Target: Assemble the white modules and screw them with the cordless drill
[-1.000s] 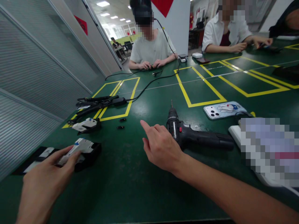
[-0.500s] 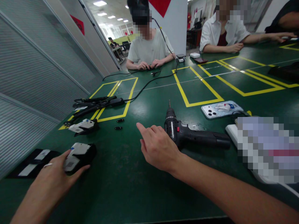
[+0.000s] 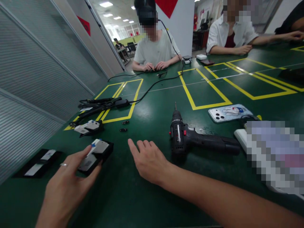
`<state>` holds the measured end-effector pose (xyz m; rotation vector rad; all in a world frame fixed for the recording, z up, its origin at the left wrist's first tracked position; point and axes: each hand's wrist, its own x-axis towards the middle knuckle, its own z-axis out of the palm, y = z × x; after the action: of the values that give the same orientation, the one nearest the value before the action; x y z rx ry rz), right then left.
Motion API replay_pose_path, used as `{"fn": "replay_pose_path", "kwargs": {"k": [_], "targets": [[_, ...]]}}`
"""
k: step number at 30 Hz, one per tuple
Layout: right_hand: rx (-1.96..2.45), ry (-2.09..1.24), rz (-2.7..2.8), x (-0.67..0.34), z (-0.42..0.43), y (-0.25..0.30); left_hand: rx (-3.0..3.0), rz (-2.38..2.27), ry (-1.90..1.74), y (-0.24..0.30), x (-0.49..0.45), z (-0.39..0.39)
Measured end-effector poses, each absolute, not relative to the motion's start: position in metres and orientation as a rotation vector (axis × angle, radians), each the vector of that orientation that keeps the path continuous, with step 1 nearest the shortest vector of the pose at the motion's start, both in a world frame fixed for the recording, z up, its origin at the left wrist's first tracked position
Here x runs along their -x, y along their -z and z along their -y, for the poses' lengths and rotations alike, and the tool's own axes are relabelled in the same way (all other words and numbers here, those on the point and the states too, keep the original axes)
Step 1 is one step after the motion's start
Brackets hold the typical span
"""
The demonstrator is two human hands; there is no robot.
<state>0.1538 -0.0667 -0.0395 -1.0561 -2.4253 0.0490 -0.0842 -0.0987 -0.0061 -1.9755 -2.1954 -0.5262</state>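
My left hand [image 3: 67, 186], a ring on one finger, grips a black-and-white device [image 3: 96, 153] lying on the green table [image 3: 147, 202]. My right hand [image 3: 148, 160] hovers just right of that device, fingers stretched forward and empty. A black cordless drill [image 3: 190, 139] lies on its side to the right of my right hand, bit pointing away from me. A second black-and-white device [image 3: 89, 127] sits further back on the left, with two small black parts [image 3: 123, 126] beside it.
A flat black plate [image 3: 38, 163] with white labels lies at the left edge. Black cables [image 3: 102, 104] cross a yellow-taped rectangle. A phone [image 3: 228, 113] in a cartoon case lies right of the drill. Two people sit at the far side, hands on the table.
My left hand has slid the black-and-white device rightward, toward the table's middle. My right hand has moved left, away from the drill, and dropped lower.
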Motion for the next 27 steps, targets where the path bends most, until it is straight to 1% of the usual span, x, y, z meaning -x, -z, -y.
{"fn": "replay_pose_path", "kwargs": {"k": [2, 4, 8, 11, 16, 21, 27], "targets": [[1.060, -0.018, 2.404, -0.137, 0.058, 0.041, 2.057, 2.027, 0.443, 0.009, 0.080, 0.093], [1.132, 0.001, 2.329, -0.118, 0.044, 0.044, 2.016, 1.975, 0.379, 0.013, 0.078, 0.087], [1.277, 0.009, 2.139, -0.088, 0.006, 0.049, 1.864, 2.082, 0.268, 0.017, 0.074, 0.079], [1.195, 0.012, 2.161, -0.077, -0.020, 0.052, 1.806, 2.196, 0.232, 0.018, 0.073, 0.080], [1.044, -0.003, 2.251, -0.071, -0.039, 0.057, 1.764, 2.294, 0.398, 0.017, 0.077, 0.083], [0.946, -0.038, 2.381, -0.066, -0.047, 0.057, 1.739, 2.407, 0.748, 0.013, 0.091, 0.079], [0.971, -0.049, 2.392, -0.063, -0.047, 0.055, 1.702, 2.508, 0.895, 0.010, 0.117, 0.061]]}}
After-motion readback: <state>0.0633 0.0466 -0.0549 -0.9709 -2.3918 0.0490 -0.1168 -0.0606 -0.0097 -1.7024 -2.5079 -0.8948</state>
